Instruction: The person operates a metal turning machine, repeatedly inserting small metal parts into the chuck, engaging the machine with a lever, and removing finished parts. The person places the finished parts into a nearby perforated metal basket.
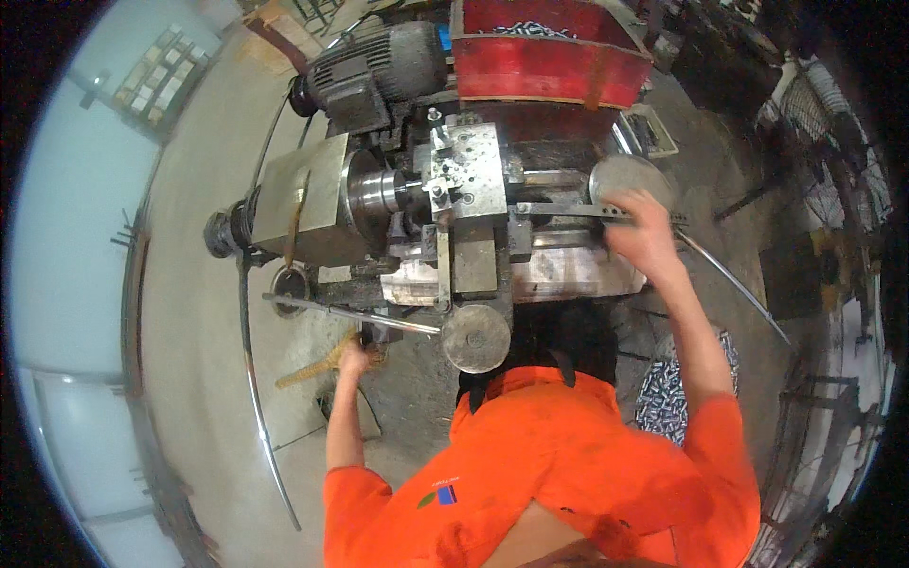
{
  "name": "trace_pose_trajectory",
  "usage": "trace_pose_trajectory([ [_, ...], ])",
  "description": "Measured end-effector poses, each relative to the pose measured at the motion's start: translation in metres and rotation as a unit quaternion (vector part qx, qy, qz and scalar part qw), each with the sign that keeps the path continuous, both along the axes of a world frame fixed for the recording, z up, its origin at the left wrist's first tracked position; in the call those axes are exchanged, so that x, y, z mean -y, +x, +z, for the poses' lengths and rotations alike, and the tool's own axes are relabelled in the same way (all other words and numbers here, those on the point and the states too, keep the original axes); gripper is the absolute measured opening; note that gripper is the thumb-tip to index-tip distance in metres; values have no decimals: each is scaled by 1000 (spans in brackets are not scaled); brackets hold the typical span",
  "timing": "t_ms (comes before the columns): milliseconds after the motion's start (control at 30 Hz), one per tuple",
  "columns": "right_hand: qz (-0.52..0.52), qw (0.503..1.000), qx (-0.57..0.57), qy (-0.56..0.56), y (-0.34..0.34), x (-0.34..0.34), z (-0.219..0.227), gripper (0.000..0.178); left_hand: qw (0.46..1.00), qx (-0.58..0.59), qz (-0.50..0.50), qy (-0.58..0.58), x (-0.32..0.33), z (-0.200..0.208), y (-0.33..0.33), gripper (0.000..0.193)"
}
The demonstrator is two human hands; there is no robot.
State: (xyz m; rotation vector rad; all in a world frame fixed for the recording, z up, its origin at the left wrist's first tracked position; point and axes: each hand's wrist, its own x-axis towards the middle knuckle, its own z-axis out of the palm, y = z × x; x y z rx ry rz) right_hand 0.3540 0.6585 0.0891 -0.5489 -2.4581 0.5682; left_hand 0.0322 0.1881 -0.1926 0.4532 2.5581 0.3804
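Observation:
A small lathe with a grey headstock (308, 204), a round chuck (374, 192) and a metal tool block (483, 170) stands before me. At its lower left, my left hand (353, 360) is closed beside a dark knob-like part; what it grips is hidden. A long lever rod (355, 314) passes just above that hand to a round metal disc (476, 338). On the right, my right hand (644, 232) curls at the perforated flat bar (559, 210), below another round disc (630, 180). Its fingers are partly hidden and slightly blurred, and what they hold cannot be made out.
Behind the lathe are a motor (379, 71) and a red bin (549, 52) holding small metal parts. More shiny parts (663, 398) lie heaped in a container by my right arm. Another rod (734, 284) juts out at right. A yellow woven piece (312, 371) lies near my left hand.

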Motion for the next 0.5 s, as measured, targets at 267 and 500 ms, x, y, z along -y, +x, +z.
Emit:
trace_pose_trajectory([
  [267, 206, 963, 150, 92, -226, 71, 6, 29, 915, -373, 134, 81, 70, 224, 0, 30],
  [500, 188, 961, 188, 74, -255, 91, -12, 26, 904, -365, 193, -113, 148, 204, 17, 31],
])
